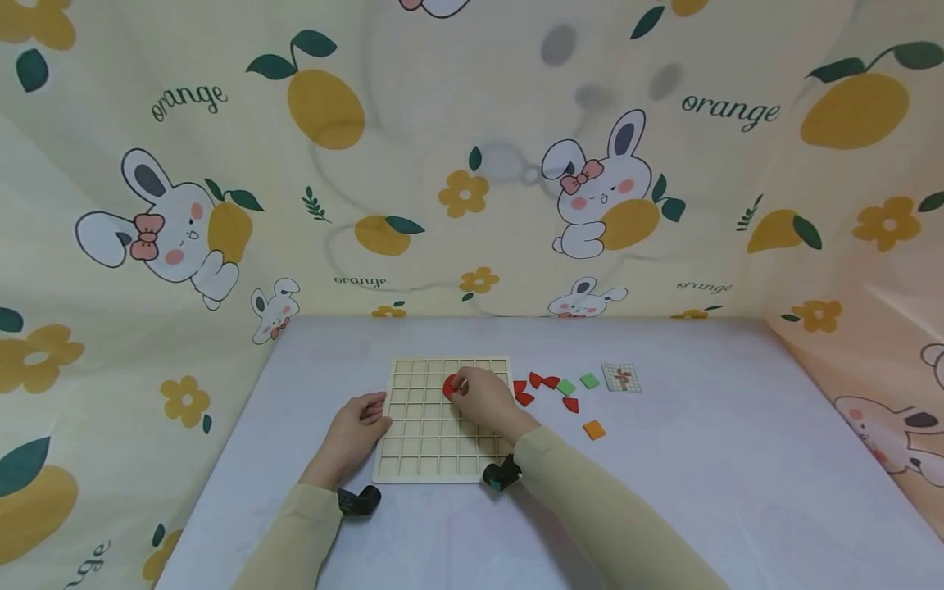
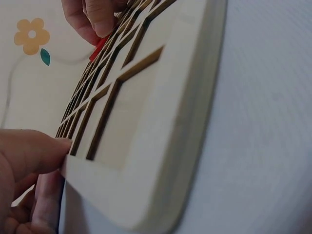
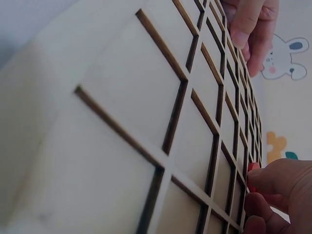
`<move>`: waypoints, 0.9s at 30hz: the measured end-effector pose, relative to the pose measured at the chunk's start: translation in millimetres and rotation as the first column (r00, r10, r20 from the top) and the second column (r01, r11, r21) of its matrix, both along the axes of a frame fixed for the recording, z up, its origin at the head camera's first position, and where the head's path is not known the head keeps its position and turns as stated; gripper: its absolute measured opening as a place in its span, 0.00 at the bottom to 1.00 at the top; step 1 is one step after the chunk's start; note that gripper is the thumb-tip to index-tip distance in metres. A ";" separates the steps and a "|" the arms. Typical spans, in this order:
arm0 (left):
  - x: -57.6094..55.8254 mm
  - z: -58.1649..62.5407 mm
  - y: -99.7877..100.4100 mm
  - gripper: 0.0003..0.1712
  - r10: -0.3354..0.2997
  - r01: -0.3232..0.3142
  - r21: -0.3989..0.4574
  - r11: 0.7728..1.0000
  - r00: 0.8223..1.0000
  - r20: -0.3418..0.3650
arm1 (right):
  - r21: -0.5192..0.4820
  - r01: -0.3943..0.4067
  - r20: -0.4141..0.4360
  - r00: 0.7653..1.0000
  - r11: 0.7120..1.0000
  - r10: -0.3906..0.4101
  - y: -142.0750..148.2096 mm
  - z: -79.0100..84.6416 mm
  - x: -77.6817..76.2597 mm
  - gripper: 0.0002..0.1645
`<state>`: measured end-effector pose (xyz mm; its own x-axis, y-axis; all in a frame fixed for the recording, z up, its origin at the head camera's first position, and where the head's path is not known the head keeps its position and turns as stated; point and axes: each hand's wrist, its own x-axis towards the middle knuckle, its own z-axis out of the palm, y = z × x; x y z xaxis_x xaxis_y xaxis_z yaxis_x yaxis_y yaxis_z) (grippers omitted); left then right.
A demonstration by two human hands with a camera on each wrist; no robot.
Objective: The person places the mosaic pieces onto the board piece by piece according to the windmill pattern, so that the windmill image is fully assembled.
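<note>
A pale wooden grid board [image 1: 413,471] lies flat on the table, divided into many square recesses. My left hand [image 1: 350,436] holds the board's left edge, its thumb [image 2: 46,151] on the rim and the other fingers along the side. Over the upper middle of the grid, my right hand [image 1: 490,403] pinches a red piece [image 1: 447,388] between thumb and fingers. That red piece [image 3: 252,176] touches or nearly touches the grid in the right wrist view; the fingers hide part of it, so whether it sits in a recess I cannot tell.
Right of the board lie several red quarter-round pieces [image 1: 571,405], two green squares [image 1: 589,381] and an orange square [image 1: 594,430]. Beyond them is a small gridded picture card [image 1: 622,378] with a red design. A printed cloth [image 1: 457,246] stands behind the table.
</note>
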<state>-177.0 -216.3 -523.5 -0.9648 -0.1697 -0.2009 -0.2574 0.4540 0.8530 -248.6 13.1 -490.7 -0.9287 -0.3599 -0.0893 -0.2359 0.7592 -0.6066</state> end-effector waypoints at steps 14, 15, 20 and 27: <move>-1.3 0.5 -0.4 0.30 -0.003 0.003 0.011 1.000 1.000 -0.004 | -0.008 0.013 -0.010 1.000 1.000 -0.013 -2.0 -6.0 -1.9 0.06; -1.3 0.7 -0.2 0.30 -0.004 0.004 0.014 1.000 1.000 -0.004 | -0.010 0.020 -0.013 1.000 1.000 -0.020 -1.9 -6.6 -1.9 0.06; -1.4 -0.3 0.7 0.30 0.004 -0.004 0.023 1.000 1.000 -0.002 | -0.008 0.043 -0.021 0.999 0.999 -0.043 -0.9 -8.4 -1.4 0.07; -1.9 -3.1 -1.3 0.30 -0.016 0.016 -0.001 1.000 1.000 -0.012 | -0.063 0.033 0.021 0.999 0.997 -0.032 5.3 -1.4 4.1 0.09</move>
